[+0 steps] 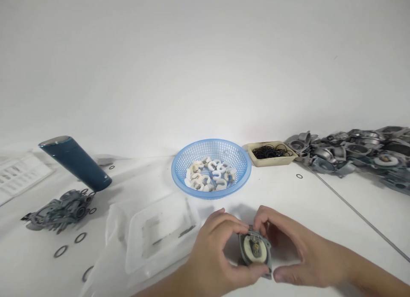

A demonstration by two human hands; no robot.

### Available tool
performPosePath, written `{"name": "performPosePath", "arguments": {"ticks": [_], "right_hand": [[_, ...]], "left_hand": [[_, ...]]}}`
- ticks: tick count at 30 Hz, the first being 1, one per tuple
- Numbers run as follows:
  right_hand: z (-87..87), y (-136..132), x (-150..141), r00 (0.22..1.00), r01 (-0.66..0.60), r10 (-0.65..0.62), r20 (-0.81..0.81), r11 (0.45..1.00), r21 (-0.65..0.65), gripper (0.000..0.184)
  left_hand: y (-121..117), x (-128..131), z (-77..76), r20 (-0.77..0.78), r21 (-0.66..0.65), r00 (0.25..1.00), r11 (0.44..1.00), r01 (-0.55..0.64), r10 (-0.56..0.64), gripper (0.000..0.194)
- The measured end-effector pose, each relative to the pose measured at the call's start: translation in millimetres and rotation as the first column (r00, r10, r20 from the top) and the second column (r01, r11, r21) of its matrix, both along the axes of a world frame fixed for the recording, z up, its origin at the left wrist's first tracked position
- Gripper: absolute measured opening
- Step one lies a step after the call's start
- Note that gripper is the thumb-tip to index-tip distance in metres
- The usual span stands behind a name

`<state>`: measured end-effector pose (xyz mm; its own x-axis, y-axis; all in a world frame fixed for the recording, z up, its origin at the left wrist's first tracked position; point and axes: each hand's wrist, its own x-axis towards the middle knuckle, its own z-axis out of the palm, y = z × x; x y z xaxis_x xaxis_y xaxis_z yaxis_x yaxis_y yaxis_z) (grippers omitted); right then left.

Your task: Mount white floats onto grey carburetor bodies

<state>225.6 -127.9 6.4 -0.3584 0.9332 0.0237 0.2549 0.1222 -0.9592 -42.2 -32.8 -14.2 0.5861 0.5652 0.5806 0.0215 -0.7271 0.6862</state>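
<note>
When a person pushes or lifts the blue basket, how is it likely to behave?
The blue basket would probably slide rather than tip, as it looks wide and low. Its perforated wall suggests thin plastic, so it may be light and flex slightly at the rim. The loose white pieces inside would likely shift if it tilts.

Your left hand holds a metal part, your right hand beside it. A blue basket stands beyond.
</note>
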Motion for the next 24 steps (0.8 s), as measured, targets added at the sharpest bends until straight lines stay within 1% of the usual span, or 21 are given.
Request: {"name": "performPosePath", "arguments": {"ticks": [4,8,10,13,15,17,20,22,24], "right_hand": [[-4.0,1.7,-1.3,1.000,0.011,-0.011,0.001,1.000,0.006,0.058],[-5.7,3.0,-4.2,0.997,0.040,-0.042,0.065,0.999,0.026,0.064],[-6.2,3.6,-7.0,0.996,0.052,-0.054,0.073,0.998,0.038,0.071],[-7.5,5.1,-15.4,0.994,0.097,-0.100,0.038,0.992,0.075,0.092],[-8.4,6.5,-24.0,0.990,0.127,-0.132,0.044,0.985,0.114,0.101],[-9.2,7.7,-33.7,0.982,0.140,-0.157,0.105,0.978,0.154,0.095],[-9.3,9.4,-44.7,0.957,0.159,-0.209,0.202,0.958,0.238,0.074],[-8.0,11.5,-45.1,0.947,0.167,-0.236,0.219,0.942,0.290,0.063],[-4.7,14.7,-36.8,0.945,0.161,-0.241,0.222,0.932,0.324,0.063]], "left_hand": [[0.1,-0.4,-0.8,0.001,0.007,1.000,1.000,0.008,-0.008,0.076],[0.2,-0.4,-1.5,0.006,0.009,1.000,1.000,0.005,-0.005,0.074],[0.2,0.1,-1.0,0.008,0.005,1.000,1.000,0.005,-0.005,0.075],[0.5,0.5,-0.2,0.025,-0.009,1.000,1.000,0.007,-0.007,0.074],[0.9,0.5,-1.0,0.035,-0.015,0.999,1.000,0.008,-0.007,0.073],[1.1,0.5,-3.1,0.033,-0.015,0.999,1.000,0.004,-0.003,0.072],[1.7,1.3,-5.9,0.038,-0.016,0.999,1.000,-0.005,0.005,0.071],[2.7,2.1,-5.0,0.034,-0.027,0.999,1.000,-0.002,0.003,0.069],[4.4,2.2,-1.4,0.030,-0.026,0.999,1.000,0.010,-0.009,0.062]]}}
